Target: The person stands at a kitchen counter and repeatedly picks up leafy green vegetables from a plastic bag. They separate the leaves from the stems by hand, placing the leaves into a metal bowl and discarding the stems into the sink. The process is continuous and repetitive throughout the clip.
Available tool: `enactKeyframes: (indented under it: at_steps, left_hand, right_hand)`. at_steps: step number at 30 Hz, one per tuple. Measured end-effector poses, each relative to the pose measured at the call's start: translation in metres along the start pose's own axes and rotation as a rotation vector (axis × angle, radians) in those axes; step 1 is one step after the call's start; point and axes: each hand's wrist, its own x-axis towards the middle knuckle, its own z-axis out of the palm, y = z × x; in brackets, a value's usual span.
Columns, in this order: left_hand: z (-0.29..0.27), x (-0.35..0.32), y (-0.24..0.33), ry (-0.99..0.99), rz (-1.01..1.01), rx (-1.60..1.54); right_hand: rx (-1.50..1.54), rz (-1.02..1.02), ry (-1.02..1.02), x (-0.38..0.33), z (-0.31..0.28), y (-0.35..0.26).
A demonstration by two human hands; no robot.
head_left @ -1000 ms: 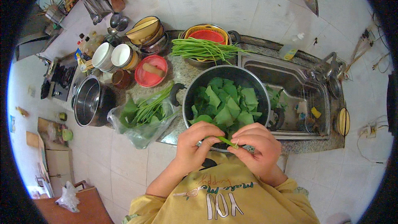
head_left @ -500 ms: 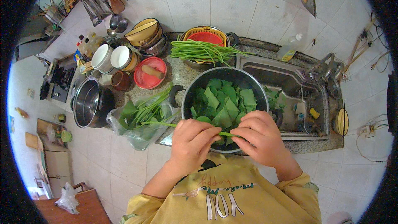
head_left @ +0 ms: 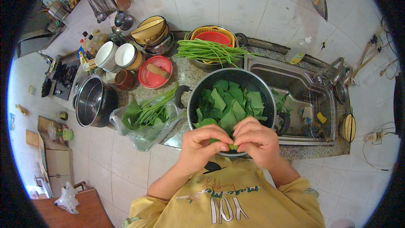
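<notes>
A big dark pot [head_left: 242, 77] full of torn green leaves [head_left: 228, 103] stands on the counter in front of me. My left hand [head_left: 202, 143] and my right hand [head_left: 256, 140] meet fingertip to fingertip over the pot's near rim. Between them they pinch a small green piece of stem [head_left: 231, 146]. Left of the pot lies a clear plastic bag [head_left: 141, 122] with leafy stalks spilling out of it.
Long green beans [head_left: 209, 51] lie across a basin with red and orange strainers behind the pot. A sink [head_left: 295, 88] with scraps is to the right. To the left are a steel pot [head_left: 90, 101], a red bowl [head_left: 155, 72], white cups, stacked bowls and a small stove.
The long stalk held out to the left half a second ago is gone from my hands. Both hands have closed together over the pot's near rim, with only a short green bit between them.
</notes>
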Motion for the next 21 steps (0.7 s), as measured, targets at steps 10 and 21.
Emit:
enactKeyframes:
  at_steps: [10,21]
  left_hand:
    - [0.002,0.002,0.002,0.098,0.165,0.255]
    - [-0.021,0.001,0.027,0.463,0.316,0.822]
  right_hand:
    - [0.156,0.09,0.129,0.0,0.01,0.006]
    - [-0.988,0.172,0.703,-0.033,-0.104,0.029]
